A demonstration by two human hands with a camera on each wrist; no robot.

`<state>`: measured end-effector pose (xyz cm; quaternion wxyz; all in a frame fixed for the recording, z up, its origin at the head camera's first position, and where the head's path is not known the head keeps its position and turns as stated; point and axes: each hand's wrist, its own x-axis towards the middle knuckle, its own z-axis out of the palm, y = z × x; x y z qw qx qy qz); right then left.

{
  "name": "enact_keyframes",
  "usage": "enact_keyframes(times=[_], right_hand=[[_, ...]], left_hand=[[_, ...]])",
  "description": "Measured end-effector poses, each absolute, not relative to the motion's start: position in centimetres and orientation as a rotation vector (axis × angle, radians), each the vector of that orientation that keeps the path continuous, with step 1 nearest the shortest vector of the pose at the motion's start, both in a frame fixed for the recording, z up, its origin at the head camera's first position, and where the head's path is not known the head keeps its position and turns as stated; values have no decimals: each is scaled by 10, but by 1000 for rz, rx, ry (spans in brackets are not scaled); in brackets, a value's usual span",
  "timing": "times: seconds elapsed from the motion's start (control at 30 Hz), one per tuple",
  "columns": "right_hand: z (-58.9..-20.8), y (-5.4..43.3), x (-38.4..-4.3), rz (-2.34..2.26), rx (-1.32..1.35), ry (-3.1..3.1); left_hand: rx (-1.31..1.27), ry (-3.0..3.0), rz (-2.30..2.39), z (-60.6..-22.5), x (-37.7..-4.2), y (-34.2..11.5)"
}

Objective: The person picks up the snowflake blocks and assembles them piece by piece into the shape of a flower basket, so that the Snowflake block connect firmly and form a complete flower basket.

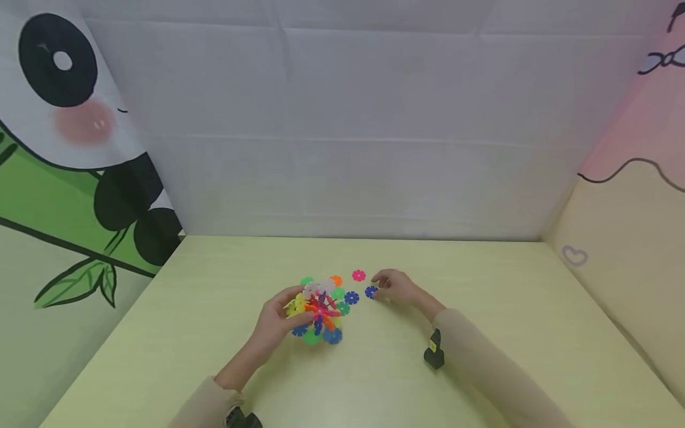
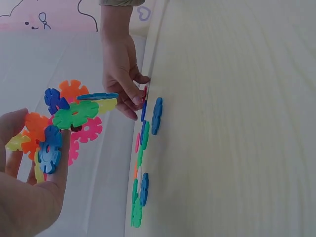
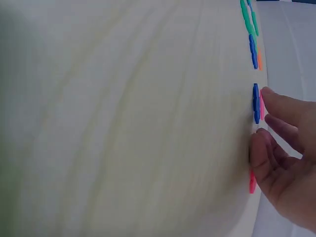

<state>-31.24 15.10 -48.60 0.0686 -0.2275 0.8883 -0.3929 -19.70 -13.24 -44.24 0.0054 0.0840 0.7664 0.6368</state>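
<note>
A many-coloured cluster of interlocking notched plastic discs (image 1: pixel 320 311) is in my left hand (image 1: pixel 272 326), which grips it between thumb and fingers above the table. In the left wrist view orange, green, blue, yellow and pink discs show in the cluster (image 2: pixel 74 115). My right hand (image 1: pixel 400 288) is low over the table to the right, fingers loosely bent. Right by its fingertips lies a dark blue disc (image 1: pixel 370 292). The right wrist view shows a gap between thumb and fingers near this blue disc (image 3: pixel 256 103), and a red disc (image 3: pixel 252 182) partly hidden by the fingers.
Loose discs lie flat between the hands: a pink disc (image 1: pixel 358 275), another blue disc (image 1: pixel 351 298), an orange disc (image 1: pixel 335 280) and several green ones. The pale wooden table (image 1: pixel 481 279) meets a white cloth wall (image 1: pixel 364 148) behind. Painted panels stand at both sides.
</note>
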Motion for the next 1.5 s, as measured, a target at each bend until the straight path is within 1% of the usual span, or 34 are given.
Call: enact_keyframes(times=[0.27, 0.43, 0.57, 0.73, 0.83, 0.93, 1.17, 1.37, 1.5], right_hand=[[-486, 143, -312, -1034, -714, 2760], [-479, 147, -301, -1126, -771, 2753], [-463, 149, -280, -1422, -723, 2643], [-429, 142, -239, -1883, -570, 2470], [-415, 137, -219, -2007, -517, 2427], [-409, 132, -208, -2031, -503, 2446], [-409, 129, -204, -2045, -507, 2530], [-401, 137, -208, -1848, -638, 2545], [-400, 137, -209, -1795, -651, 2568]], left_hand=[[303, 2395, 2027, -440, -195, -127], [318, 2374, 2062, -438, -197, -119], [308, 2288, 2128, -436, -199, -111], [327, 2210, 2192, -430, -197, -100], [345, 2172, 2218, -427, -195, -95], [363, 2121, 2243, -426, -194, -91], [396, 2075, 2260, -428, -194, -88], [399, 2074, 2207, -429, -196, -88], [486, 2123, 2111, -432, -197, -88]])
